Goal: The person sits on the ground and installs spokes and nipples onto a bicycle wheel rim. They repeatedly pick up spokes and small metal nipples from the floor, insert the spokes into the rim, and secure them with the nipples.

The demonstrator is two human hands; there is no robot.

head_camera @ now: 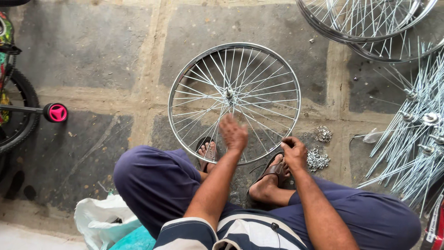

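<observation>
I see a spoked bicycle wheel [234, 103] lying flat on the stone floor [92, 51] at the middle of the frame, its near rim over my sandalled feet. My left hand [233, 134] hovers over the lower spokes, fingers [230, 124] held loosely together and pointing toward the hub; whether they grip a spoke I cannot tell. My right hand [293, 153] sits at the lower right rim, fingers curled in, pinching something too small to make out. Just right of it lie two heaps of small metal nipples [318, 159]. Loose hubbed spokes [411, 134] fan along the right edge; more wheels [370, 23] fill the upper right.
</observation>
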